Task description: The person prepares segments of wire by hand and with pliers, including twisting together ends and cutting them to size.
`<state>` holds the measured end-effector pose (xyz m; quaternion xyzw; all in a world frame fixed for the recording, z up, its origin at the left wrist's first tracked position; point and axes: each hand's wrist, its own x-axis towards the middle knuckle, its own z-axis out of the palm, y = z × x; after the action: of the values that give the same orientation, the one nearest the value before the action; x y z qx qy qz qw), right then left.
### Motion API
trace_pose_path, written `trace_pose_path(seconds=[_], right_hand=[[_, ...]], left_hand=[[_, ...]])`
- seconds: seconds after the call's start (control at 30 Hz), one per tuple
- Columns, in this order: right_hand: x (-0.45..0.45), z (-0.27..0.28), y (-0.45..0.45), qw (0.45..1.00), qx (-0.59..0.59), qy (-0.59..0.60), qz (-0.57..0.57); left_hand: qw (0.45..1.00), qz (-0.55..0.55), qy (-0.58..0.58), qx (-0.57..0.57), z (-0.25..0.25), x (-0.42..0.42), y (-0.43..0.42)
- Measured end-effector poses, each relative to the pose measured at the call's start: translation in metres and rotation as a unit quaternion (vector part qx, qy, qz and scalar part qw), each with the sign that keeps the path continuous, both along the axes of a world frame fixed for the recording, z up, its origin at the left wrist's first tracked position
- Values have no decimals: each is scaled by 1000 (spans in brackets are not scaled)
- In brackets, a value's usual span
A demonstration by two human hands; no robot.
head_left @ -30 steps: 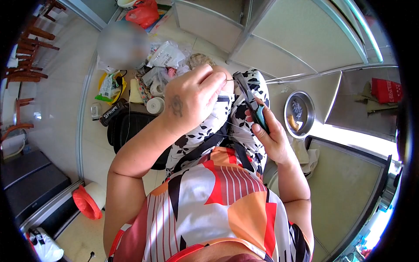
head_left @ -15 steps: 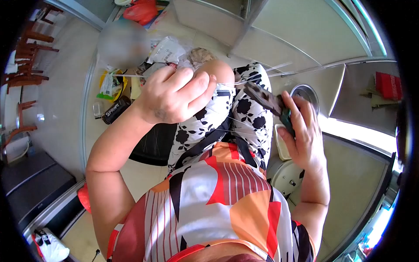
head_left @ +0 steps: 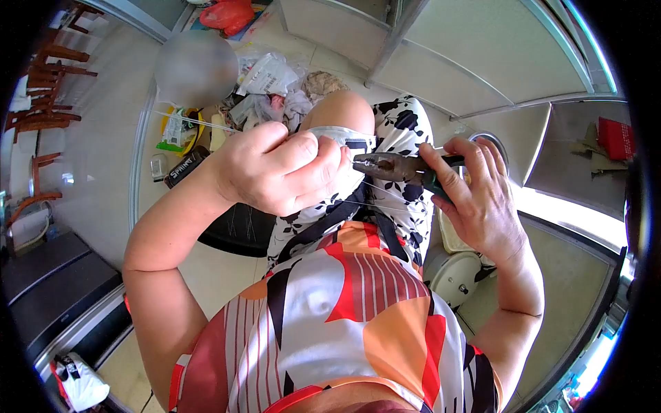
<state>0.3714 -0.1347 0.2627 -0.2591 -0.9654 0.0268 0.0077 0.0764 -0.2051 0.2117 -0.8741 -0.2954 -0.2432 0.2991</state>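
My left hand [head_left: 279,168] is closed above my knee, its fingers pinched around thin pale wires. Several of the wires [head_left: 206,122] stick out to the left of the fist, and finer ones cross my lap. My right hand [head_left: 475,196] grips a pair of dark metal pliers [head_left: 396,168] by the green and black handles. The pliers' jaws point left, right by my left fingertips, with a short pale wire end showing at them. How firmly the jaws bite cannot be made out. Patterned black-and-white trousers [head_left: 403,138] lie beneath both hands.
Plastic bags [head_left: 268,74] and crumpled cloths lie on the floor ahead, beside a black SPRINT-labelled object [head_left: 186,167]. A black round container [head_left: 241,230] stands under my left forearm. Pale cabinets [head_left: 482,51] line the right side. A round white lid [head_left: 454,280] sits near my right elbow.
The pliers have swung level and moved left, so the jaws now meet the wires at my left fingertips. My left hand has shifted slightly down and right.
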Motion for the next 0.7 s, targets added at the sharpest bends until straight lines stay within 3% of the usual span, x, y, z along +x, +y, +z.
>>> trace_pose_path(seconds=[0.27,0.37,0.47,0.57,0.7], right_hand=[[0,-3,7,999,-37,5,31],[4,-15,10,998,31,14,50],[6,-22,19,990,117,14,73],[6,-24,25,982,167,23,90],[7,-31,31,969,226,41,92]], left_hand=[[1000,-7,-18,-23,0,-2,1],[983,7,-90,-161,6,0,0],[930,18,-245,-273,-1,12,0],[857,35,-326,-398,-4,17,-3],[720,33,-456,-522,-15,21,-4]])
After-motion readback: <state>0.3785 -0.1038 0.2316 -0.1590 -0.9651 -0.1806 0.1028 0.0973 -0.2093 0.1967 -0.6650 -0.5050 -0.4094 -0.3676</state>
